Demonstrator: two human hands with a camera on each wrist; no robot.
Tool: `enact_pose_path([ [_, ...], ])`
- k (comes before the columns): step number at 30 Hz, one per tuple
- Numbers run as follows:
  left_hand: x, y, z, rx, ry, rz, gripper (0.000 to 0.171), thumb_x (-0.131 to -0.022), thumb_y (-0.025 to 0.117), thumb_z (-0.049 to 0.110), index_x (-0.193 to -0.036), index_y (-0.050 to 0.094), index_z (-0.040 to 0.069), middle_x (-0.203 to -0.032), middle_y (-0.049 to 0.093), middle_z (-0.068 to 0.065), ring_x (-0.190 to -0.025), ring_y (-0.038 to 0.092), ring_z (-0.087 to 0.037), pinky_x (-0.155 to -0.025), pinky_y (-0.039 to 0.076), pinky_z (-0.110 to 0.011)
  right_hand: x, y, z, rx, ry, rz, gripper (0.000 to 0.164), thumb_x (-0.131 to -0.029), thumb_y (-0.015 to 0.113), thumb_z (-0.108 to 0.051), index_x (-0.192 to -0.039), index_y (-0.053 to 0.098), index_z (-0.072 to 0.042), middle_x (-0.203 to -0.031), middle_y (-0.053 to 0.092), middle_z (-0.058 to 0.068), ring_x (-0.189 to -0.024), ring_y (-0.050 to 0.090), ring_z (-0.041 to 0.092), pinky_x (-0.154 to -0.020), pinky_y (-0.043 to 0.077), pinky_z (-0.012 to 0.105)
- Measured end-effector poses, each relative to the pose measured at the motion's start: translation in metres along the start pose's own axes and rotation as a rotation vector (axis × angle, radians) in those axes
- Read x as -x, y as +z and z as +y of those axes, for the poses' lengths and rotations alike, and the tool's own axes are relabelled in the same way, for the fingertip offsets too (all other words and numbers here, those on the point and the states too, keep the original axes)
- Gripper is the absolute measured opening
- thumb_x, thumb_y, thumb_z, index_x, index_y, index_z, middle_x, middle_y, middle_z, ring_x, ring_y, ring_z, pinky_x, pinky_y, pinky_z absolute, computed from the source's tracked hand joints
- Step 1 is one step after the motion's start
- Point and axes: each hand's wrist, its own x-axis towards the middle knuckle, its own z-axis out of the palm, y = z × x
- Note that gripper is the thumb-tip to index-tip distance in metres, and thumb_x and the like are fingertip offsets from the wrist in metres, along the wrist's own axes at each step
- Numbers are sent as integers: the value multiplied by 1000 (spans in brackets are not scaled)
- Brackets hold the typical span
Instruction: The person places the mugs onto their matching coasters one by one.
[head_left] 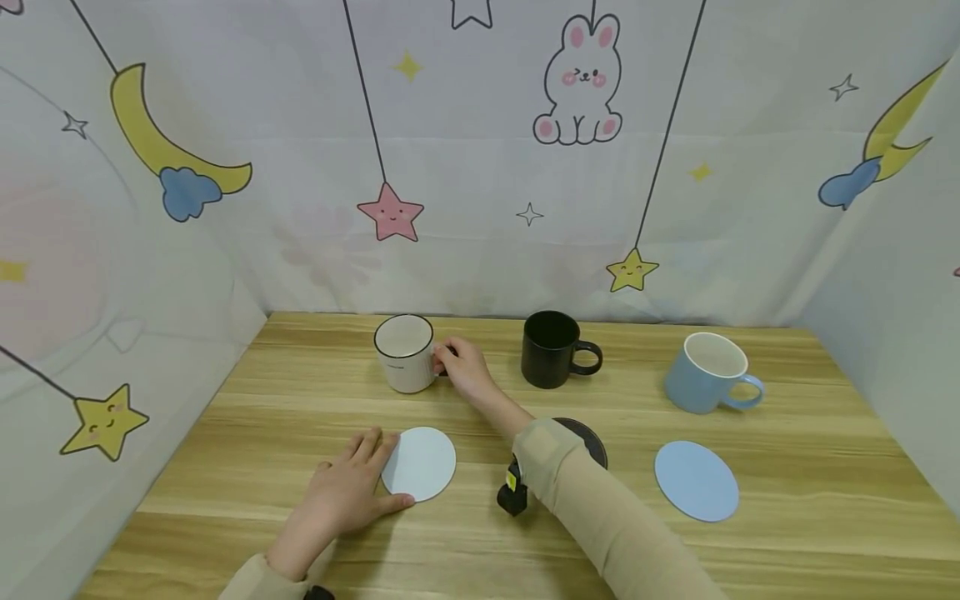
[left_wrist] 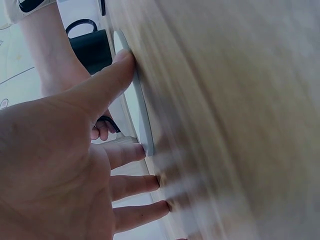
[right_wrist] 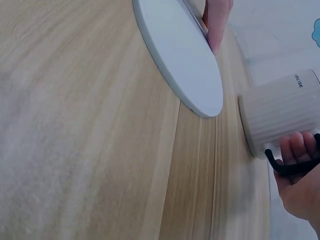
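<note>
Toward the back of the wooden table [head_left: 262, 400], your right hand [head_left: 467, 367] curls round the dark handle [right_wrist: 287, 171] of the upright white mug [head_left: 408, 371], its pale inside showing — the black mug [head_left: 543, 354] and blue mug [head_left: 693, 383] stand to its right, the black one's inside too dark to read. Nearer you, your left hand [head_left: 348, 487] lies spread — thumb and forefinger touching the rim of the white disc [head_left: 422, 465], gripping nothing.
</note>
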Motion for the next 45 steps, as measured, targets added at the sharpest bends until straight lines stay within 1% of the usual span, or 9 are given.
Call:
enact_pose_path([
  [3, 0, 0, 0, -3, 1, -1, 93, -76, 68, 62, -146, 38, 9, -151, 35, -22, -138, 34, -45, -89, 37, -74, 0, 1, -1, -34, 13, 10, 25, -98, 51, -13, -89, 60, 9, -83, 63, 16, -82, 66, 37, -84, 55, 44],
  [10, 0, -1, -1, -3, -5, -20, 93, -77, 67, 63, -147, 37, 9, -152, 34, -22, -139, 33, -45, -90, 36, -75, -1, 3, 2, -66, 27, 15, 24, -98, 50, -12, -88, 60, 8, -77, 59, 6, -68, 59, 10, -78, 55, 34],
  [18, 0, 0, -2, -6, -7, -23, 93, -77, 67, 63, -148, 36, 10, -153, 33, -21, -139, 33, -44, -90, 36, -75, -3, 6, 4, -155, 61, 32, 23, -99, 49, -10, -93, 59, 11, -79, 58, 5, -79, 64, 29, -87, 54, 45],
  [24, -1, 0, -3, -13, -4, -21, 93, -77, 67, 63, -147, 37, 10, -153, 34, -20, -139, 34, -43, -89, 38, -74, -1, 7, 2, -212, 79, 53, 21, -99, 50, -8, -94, 61, 10, -77, 58, 2, -76, 63, 26, -87, 53, 46],
  [28, -2, 1, -3, -10, -8, -28, 93, -77, 66, 63, -148, 37, 11, -153, 34, -20, -139, 33, -44, -90, 37, -74, 1, 7, 1, -239, 85, 70, 22, -99, 50, -8, -96, 61, 11, -80, 61, 7, -87, 62, 43, -89, 52, 48],
  [31, -2, 1, -3, -10, -12, -32, 93, -77, 66, 63, -148, 36, 11, -154, 33, -20, -139, 33, -43, -90, 37, -74, 2, 8, 1, -245, 89, 76, 23, -99, 50, -9, -96, 61, 12, -81, 63, 9, -92, 61, 46, -89, 52, 49],
  [34, -2, 1, -3, -9, -13, -34, 93, -77, 66, 63, -148, 37, 11, -154, 33, -20, -140, 33, -43, -90, 37, -74, 3, 9, 0, -263, 97, 89, 22, -99, 51, -8, -95, 62, 11, -79, 62, 8, -85, 63, 39, -88, 53, 48],
  [40, -1, 0, -4, -9, -13, -34, 92, -77, 66, 63, -148, 37, 11, -154, 33, -20, -140, 32, -44, -90, 36, -75, 5, 13, -2, -327, 116, 130, 20, -96, 53, -4, -97, 62, 14, -71, 61, 0, -67, 60, 12, -82, 55, 43],
  [45, -1, 0, -3, -3, -15, -34, 92, -77, 67, 63, -148, 37, 11, -154, 33, -20, -140, 32, -44, -91, 36, -75, 7, 13, -6, -363, 170, 156, 20, -96, 53, -4, -100, 64, 12, -69, 60, -4, -64, 59, 7, -85, 54, 43],
])
